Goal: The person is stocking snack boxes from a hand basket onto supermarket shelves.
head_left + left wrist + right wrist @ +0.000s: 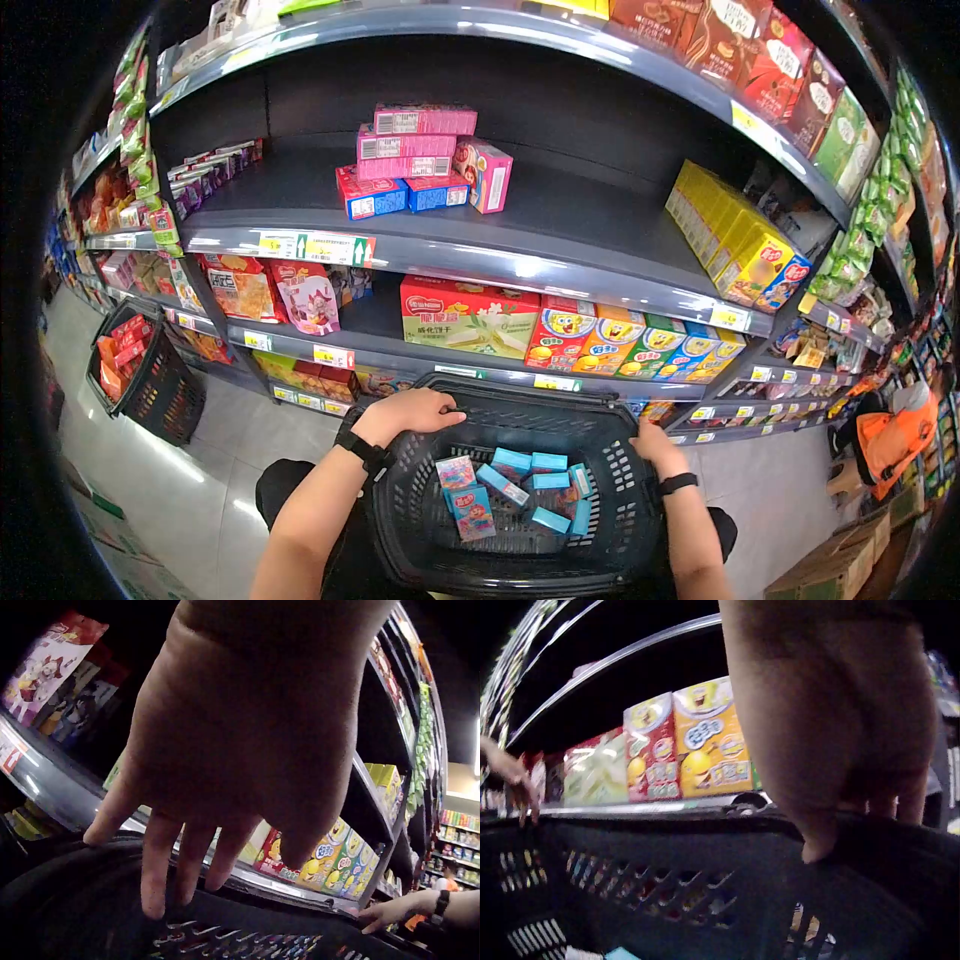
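Observation:
A black plastic shopping basket (450,560) stands in front of me, with several small light-blue boxes (512,462) and a pink-and-blue box (473,512) lying loose in its bottom. My left hand (418,411) hangs over the basket's far left rim; in the left wrist view its fingers (154,870) are extended downward and hold nothing. At the right rim, my right hand (660,446) grips the basket. The right wrist view shows that thumb (819,844) on the inner side of the rim and the other fingers over the outside.
Ahead runs a store shelf (560,250) with pink boxes (415,145), yellow boxes (735,235) and a row of cartoon snack boxes (620,335). Another black basket (165,395) with red packs is on the floor at left. A person in orange (900,435) is at far right, near cardboard boxes (840,560).

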`<state>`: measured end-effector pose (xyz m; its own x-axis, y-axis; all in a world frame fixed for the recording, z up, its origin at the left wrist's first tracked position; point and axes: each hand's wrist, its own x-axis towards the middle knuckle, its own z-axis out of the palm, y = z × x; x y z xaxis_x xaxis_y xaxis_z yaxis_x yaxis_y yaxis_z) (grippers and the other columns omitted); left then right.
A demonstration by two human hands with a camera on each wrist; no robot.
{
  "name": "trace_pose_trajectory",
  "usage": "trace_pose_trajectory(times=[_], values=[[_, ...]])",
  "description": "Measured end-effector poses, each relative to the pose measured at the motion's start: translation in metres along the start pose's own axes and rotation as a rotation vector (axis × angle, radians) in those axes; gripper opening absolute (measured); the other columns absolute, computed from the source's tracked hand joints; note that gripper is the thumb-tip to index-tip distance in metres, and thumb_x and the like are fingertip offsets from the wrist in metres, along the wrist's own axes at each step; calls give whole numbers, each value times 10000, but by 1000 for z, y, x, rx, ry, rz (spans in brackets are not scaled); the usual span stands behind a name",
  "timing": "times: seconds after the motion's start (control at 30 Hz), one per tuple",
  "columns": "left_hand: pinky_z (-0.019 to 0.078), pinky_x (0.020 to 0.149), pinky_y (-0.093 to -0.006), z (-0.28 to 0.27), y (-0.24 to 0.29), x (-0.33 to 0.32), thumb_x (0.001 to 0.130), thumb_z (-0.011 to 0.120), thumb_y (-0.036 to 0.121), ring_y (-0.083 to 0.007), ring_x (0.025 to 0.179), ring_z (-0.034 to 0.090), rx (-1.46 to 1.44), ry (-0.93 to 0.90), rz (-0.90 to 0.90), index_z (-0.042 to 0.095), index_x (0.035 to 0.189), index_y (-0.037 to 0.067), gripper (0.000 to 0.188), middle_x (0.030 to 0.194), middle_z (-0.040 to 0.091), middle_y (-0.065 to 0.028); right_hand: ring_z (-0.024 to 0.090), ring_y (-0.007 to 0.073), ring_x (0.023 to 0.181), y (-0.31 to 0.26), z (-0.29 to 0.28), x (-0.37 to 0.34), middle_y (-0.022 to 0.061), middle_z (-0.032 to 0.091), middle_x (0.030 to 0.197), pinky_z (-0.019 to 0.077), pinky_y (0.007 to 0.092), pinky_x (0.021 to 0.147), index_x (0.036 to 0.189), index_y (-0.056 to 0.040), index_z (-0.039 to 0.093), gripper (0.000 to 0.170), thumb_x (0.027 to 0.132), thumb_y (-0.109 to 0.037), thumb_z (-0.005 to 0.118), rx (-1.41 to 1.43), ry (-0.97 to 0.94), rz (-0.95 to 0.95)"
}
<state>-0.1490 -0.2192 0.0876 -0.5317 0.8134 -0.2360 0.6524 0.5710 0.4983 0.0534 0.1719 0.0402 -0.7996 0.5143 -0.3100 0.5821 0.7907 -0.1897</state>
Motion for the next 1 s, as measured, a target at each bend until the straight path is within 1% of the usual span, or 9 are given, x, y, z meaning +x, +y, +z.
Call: trace_pose_trajectory(times=[0.03, 0.07, 0.13, 0.27, 0.43, 0.53, 0.73, 0.9, 1.0], values=[[439, 793, -389, 2, 0, 3, 827, 461, 458, -333, 907, 569, -2, -2, -1, 591, 1017, 47, 471, 953, 609, -177, 474, 362, 1082, -13, 0, -6, 253, 514, 1117, 383, 417, 896, 1159, 33, 452, 458, 769, -186, 551, -25, -9, 50], [436, 802, -384, 3, 4, 3, 844, 457, 430, -320, 922, 568, -7, 20, 102, 569, 1052, 40, 456, 1000, 595, -173, 382, 362, 1168, -9, 46, -1, 218, 458, 1204, 306, 470, 946, 1137, 17, 481, 389, 801, -178, 460, -545, 554, -24], [435, 811, -379, -7, 21, -5, 862, 457, 390, -306, 938, 566, -34, 32, 193, 543, 1084, 20, 440, 1049, 578, -173, 329, 356, 1173, -31, 48, -9, 192, 400, 1208, 243, 486, 984, 1130, 17, 470, 467, 710, -159, 575, -599, 633, -93], [440, 784, -399, -20, 27, -35, 838, 485, 372, -346, 916, 557, -20, 243, 247, 558, 1027, -4, 427, 958, 596, -194, 497, 299, 984, -106, 73, -48, 141, 499, 1061, 436, 381, 799, 1066, -24, 511, 416, 696, -172, 631, -213, 286, -640], [432, 784, -434, -18, 7, -38, 834, 459, 409, -344, 922, 547, 120, 186, 83, 584, 944, 31, 413, 945, 590, -181, 432, 368, 1057, -81, 195, -13, 156, 435, 1167, 404, 466, 838, 1226, -42, 349, 676, 668, -244, 673, -342, -60, -363], [429, 775, -428, -28, 9, -37, 831, 478, 367, -366, 917, 538, 81, 193, 94, 575, 960, 14, 388, 952, 586, -193, 387, 409, 1084, -79, 235, -5, 148, 365, 1207, 409, 452, 853, 1257, -51, 312, 740, 637, -183, 694, -411, 137, -284], [429, 769, -422, -31, 4, -27, 841, 482, 361, -369, 905, 535, 127, 316, 140, 566, 950, -2, 388, 936, 585, -206, 406, 326, 1079, -95, 210, -5, 125, 379, 1191, 424, 407, 842, 1221, -64, 383, 581, 697, -101, 630, -423, 74, -148], [421, 824, -385, -31, 3, -21, 846, 496, 336, -341, 962, 534, 178, 207, 70, 539, 1060, -2, 402, 1013, 581, -186, 407, 307, 1123, -92, 199, 7, 152, 481, 1148, 324, 454, 937, 1116, -43, 458, 563, 659, -288, 679, -631, 6, -299], [421, 831, -381, -29, 5, -20, 848, 493, 337, -339, 967, 534, 230, 188, 72, 534, 1072, 2, 405, 1024, 575, -189, 502, 350, 1029, -101, 159, 12, 230, 540, 1067, 386, 417, 889, 1060, 16, 487, 665, 577, -387, 703, -149, -192, -225]])
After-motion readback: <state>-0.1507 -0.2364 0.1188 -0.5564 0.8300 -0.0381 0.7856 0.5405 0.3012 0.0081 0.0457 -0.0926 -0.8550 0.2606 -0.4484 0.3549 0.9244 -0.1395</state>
